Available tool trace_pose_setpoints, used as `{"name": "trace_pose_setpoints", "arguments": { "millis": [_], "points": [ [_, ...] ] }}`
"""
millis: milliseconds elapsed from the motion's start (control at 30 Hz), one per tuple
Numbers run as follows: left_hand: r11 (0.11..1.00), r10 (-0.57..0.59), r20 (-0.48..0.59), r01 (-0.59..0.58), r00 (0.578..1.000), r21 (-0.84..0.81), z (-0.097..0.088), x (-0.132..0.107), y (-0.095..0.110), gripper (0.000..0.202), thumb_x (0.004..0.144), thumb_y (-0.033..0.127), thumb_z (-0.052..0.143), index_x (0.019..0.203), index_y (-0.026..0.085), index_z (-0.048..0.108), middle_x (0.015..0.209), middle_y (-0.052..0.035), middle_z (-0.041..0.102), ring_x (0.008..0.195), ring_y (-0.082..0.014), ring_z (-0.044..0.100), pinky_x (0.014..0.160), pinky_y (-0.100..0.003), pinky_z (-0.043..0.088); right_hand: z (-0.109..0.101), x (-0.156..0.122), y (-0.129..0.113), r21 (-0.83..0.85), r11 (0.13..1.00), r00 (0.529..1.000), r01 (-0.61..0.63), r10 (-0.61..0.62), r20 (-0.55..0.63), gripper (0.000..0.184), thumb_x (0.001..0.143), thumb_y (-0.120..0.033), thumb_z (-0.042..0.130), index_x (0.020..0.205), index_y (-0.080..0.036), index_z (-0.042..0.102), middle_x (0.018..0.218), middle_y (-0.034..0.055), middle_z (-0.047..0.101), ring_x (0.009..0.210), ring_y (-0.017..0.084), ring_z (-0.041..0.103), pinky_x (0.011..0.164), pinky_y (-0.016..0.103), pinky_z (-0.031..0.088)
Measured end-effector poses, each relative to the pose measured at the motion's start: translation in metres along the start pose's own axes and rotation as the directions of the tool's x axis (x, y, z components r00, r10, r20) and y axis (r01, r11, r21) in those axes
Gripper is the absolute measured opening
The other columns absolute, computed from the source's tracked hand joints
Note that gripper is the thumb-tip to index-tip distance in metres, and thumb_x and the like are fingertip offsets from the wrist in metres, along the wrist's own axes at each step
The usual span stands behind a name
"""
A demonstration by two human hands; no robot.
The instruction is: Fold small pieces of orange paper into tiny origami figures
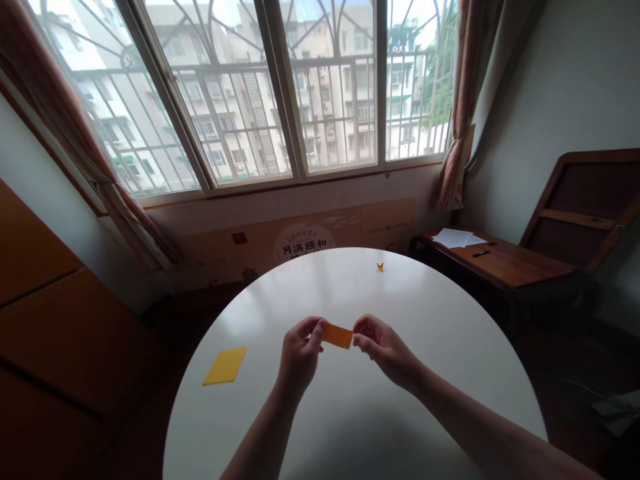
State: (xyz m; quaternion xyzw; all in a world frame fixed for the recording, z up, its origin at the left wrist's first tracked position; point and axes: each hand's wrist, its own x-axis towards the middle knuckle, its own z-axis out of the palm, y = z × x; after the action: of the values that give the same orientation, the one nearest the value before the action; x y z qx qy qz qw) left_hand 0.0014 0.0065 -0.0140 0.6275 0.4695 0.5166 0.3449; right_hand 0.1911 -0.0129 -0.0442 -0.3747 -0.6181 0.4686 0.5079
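Observation:
An orange piece of paper (339,335), folded into a small rectangle, is held up above the white round table (400,413). My left hand (303,343) pinches its left end between thumb and fingers. At the paper's right edge, the curled fingers and thumb of my right hand (380,343) close on the corner; the exact contact is small and partly hidden. To the left on the table lies a stack of yellow square paper (225,367). Near the far edge stands a small orange folded paper figure (380,267).
Beyond the table is a barred window (330,100) with curtains (455,107) at its sides. A wooden bench (500,260) on the right carries white sheets (457,238) and a dark, pen-like item (481,253). An orange-brown cabinet (45,333) stands at the left.

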Motion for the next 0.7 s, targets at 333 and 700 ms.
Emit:
{"name": "trace_pose_setpoints", "arguments": {
  "millis": [333, 700],
  "points": [
    [0.994, 0.014, 0.094, -0.003, 0.995, -0.111, 0.004, -0.0035, -0.0027, 0.033, 0.083, 0.044, 0.064, 0.082, 0.013, 0.074, 0.077, -0.0069, 0.07, 0.055, -0.0131, 0.055, 0.048, -0.024, 0.048, 0.0008, 0.0019, 0.0009, 0.12, 0.992, 0.985, 0.025, -0.004, -0.172, 0.03, 0.083, -0.047, 0.071, 0.084, -0.017, 0.067, 0.073, 0.0013, 0.06, 0.065, 0.015, 0.049, 0.058, 0.026, 0.039],
    [0.975, 0.179, 0.254, -0.207, 0.95, 0.085, 0.0077, -0.0081, -0.0014, 0.009, 0.083, 0.024, 0.064, 0.077, 0.016, 0.065, 0.083, -0.0051, 0.065, 0.075, -0.0172, 0.064, 0.066, -0.028, 0.053, -0.0024, 0.0004, -0.0075, -0.198, 0.977, 0.993, 0.074, -0.091, -0.077, 0.015, 0.085, -0.031, 0.067, 0.08, -0.017, 0.073, 0.075, 0.0046, 0.069, 0.068, 0.018, 0.06, 0.063, 0.03, 0.045]
  ]
}}
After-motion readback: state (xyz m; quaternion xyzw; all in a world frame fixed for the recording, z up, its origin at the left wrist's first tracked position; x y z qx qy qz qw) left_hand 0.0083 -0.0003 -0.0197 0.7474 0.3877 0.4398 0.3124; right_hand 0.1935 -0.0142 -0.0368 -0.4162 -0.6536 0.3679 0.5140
